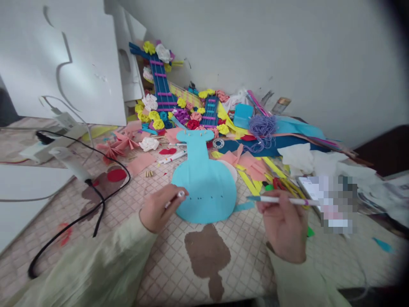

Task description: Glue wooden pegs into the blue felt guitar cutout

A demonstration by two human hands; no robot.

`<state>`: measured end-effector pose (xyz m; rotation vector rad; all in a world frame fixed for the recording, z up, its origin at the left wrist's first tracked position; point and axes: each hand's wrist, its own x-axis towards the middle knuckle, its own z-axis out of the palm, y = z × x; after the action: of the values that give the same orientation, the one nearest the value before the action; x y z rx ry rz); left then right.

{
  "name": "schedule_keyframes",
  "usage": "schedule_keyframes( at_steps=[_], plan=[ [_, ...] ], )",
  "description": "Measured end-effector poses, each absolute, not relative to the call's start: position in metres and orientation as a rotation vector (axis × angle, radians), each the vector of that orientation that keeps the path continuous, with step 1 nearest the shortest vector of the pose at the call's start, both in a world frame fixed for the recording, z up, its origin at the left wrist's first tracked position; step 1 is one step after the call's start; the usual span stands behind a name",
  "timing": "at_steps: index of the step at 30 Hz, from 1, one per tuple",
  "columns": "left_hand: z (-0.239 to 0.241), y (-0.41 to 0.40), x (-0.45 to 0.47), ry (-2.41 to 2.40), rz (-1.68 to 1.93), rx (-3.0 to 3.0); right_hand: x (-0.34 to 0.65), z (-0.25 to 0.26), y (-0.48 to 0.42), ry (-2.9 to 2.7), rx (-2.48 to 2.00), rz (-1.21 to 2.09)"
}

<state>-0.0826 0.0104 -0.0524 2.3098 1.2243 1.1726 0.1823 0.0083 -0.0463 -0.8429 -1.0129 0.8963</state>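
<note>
A blue guitar-shaped cutout [204, 179] lies on the table with its neck pointing away from me. A row of small dark marks runs across its lower body, and small pegs show at its head. My left hand [159, 207] rests by the cutout's left edge, its fingers closed on a small white marker cap [180, 194] with a round end. To the right of the cutout, my right hand [286, 221] grips a white marker [271, 199] with a bluish end toward the cutout and a purple band. A blue paper strip [244, 207] lies between cutout and right hand.
Behind stand decorated blue paper guitars [162, 85] with paper flowers. A phone [309, 192], scissors [289, 187] and white tissues [319, 160] lie at right, purple yarn [262, 128] at back. A power strip [53, 140] and black cable [104, 209] occupy the left.
</note>
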Motion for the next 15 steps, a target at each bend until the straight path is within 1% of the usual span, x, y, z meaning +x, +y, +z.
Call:
schedule_keyframes(
  at_steps=[3, 9, 15],
  plan=[
    [-0.059, -0.001, -0.070, 0.915, 1.186, 2.458, 0.166, -0.048, -0.020, -1.126, -0.850, 0.949],
    [-0.062, -0.013, -0.058, 0.646, 1.074, 2.758, 0.143, -0.047, -0.049, -1.240, -0.945, 1.130],
    [-0.062, -0.012, -0.061, 0.632, 1.044, 2.769, 0.134, -0.037, -0.049, -1.234, -0.961, 1.158]
  ],
)
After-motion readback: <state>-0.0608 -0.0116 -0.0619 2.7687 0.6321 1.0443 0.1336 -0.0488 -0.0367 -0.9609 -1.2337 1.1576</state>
